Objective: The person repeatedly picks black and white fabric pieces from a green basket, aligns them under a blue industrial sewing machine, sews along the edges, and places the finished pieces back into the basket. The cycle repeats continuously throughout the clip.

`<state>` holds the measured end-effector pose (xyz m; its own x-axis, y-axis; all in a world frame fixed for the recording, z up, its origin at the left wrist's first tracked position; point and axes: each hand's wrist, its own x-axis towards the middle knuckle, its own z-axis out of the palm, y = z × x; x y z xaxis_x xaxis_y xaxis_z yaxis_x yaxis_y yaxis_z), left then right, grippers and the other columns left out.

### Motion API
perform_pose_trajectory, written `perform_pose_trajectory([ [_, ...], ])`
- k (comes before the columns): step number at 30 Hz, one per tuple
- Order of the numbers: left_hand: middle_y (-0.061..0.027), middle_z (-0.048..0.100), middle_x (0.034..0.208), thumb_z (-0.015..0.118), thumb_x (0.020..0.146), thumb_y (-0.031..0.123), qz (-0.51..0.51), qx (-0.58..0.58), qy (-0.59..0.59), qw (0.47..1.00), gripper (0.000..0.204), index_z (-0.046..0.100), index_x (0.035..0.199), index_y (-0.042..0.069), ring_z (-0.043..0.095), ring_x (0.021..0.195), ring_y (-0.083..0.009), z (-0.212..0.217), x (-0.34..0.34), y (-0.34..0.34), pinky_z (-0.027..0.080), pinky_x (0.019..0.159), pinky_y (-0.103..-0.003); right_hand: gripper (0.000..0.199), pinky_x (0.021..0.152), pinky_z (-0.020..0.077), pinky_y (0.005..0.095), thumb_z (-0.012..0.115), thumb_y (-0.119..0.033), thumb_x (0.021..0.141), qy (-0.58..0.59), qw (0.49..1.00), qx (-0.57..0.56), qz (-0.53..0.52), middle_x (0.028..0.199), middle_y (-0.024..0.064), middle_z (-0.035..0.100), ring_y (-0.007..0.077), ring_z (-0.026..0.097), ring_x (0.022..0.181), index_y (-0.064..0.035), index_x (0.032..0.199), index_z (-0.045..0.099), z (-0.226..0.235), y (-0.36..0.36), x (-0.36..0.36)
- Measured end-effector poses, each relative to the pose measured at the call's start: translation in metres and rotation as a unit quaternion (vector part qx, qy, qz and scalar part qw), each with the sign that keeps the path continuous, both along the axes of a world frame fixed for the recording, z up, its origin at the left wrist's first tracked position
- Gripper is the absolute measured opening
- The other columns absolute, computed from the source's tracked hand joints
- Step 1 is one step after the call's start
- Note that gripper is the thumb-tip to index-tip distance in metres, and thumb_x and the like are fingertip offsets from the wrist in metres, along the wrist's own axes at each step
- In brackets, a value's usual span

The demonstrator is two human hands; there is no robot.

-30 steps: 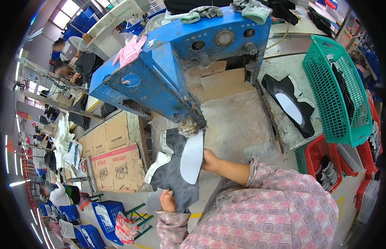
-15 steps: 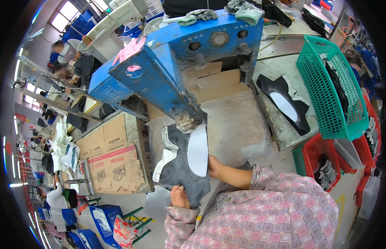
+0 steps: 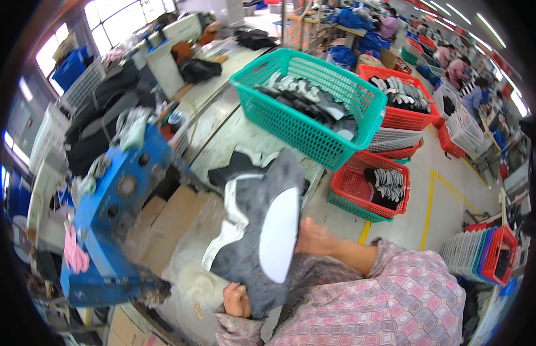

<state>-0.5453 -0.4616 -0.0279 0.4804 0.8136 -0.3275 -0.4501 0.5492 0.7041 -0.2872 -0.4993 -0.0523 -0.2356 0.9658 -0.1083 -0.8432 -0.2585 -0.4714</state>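
Note:
In front of me hangs a dark grey flat material piece (image 3: 250, 202), tilted, with a white half-oval patch (image 3: 279, 236) near its right side and a wavy white strip (image 3: 230, 222) on its left. My left hand (image 3: 237, 300) pinches its lower left edge. My right hand (image 3: 314, 236), slightly blurred, grips the right edge beside the patch, its fingertips hidden behind the piece. Partly covered by it, another dark piece (image 3: 224, 173) with white trim lies on the worktop (image 3: 233, 124).
A blue press machine (image 3: 92, 230) stands at the left, a pink cloth (image 3: 76, 251) on it. Beyond my piece, a green basket (image 3: 314, 141) holds similar dark pieces. Red baskets (image 3: 348, 190) stand on the floor to the right. Farther back, several people work.
My view has swung right, toward the green basket. Both hands have carried the grey piece away from the press head to over the worktop's near side.

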Motion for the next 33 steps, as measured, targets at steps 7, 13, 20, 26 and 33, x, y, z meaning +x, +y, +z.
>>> perform_pose_trajectory([
  [7,0.0013,0.04,0.047,0.052,0.071,0.009,-0.319,0.205,0.136,0.915,0.015,0.046,0.058,0.007,0.037,0.041,-0.0064,0.101,0.26,0.13,0.026,0.039,-0.021,0.05,0.079,0.0441,0.0445,0.033,-0.041,0.087,-0.18,0.945,0.051,-0.268,0.12,0.0099,0.043,0.0281,0.048,0.103,-0.0098,0.125,0.028,0.089,0.0,0.228],
  [13,0.0024,0.037,0.049,0.049,0.073,0.007,-0.364,0.127,0.261,0.885,0.022,0.042,0.053,0.008,0.033,0.039,-0.0079,0.107,0.443,0.2,0.025,0.036,-0.024,0.057,0.093,0.0261,0.0483,0.041,-0.048,0.082,-0.15,0.932,-0.145,-0.295,0.122,0.011,0.039,0.0279,0.036,0.113,-0.0067,0.12,0.034,0.078,0.07,0.383],
  [20,-0.0117,0.059,0.083,0.043,0.086,0.028,-0.45,0.005,0.179,0.875,0.03,0.049,0.094,0.0,0.06,0.067,-0.0187,0.073,0.494,0.22,0.045,0.046,-0.026,0.066,0.092,0.0246,0.0519,0.048,-0.047,0.078,-0.093,0.923,-0.228,-0.296,0.127,0.0152,0.03,0.0313,0.033,0.114,-0.0057,0.124,0.025,0.039,0.093,0.42],
  [26,-0.0197,0.053,0.105,0.031,0.089,0.037,-0.488,0.019,0.007,0.872,0.049,0.04,0.112,-0.005,0.056,0.092,-0.0257,0.087,0.435,0.207,0.051,0.064,-0.028,0.06,0.091,0.0284,0.0466,0.053,-0.035,0.079,-0.356,0.81,-0.194,-0.424,0.128,0.0134,0.028,0.0273,0.031,0.116,-0.0047,0.124,0.027,0.094,0.076,0.387],
  [33,-0.0178,0.054,0.105,0.038,0.087,0.026,-0.307,-0.076,0.129,0.94,0.041,0.041,0.114,-0.004,0.055,0.094,-0.0248,0.006,0.247,0.137,0.048,0.072,-0.03,0.038,0.085,0.0372,0.0347,0.055,-0.011,0.076,-0.466,0.875,0.122,-0.046,0.107,0.0143,0.05,0.023,0.048,0.1,0.0015,0.11,0.043,0.029,0.094,0.197],
])
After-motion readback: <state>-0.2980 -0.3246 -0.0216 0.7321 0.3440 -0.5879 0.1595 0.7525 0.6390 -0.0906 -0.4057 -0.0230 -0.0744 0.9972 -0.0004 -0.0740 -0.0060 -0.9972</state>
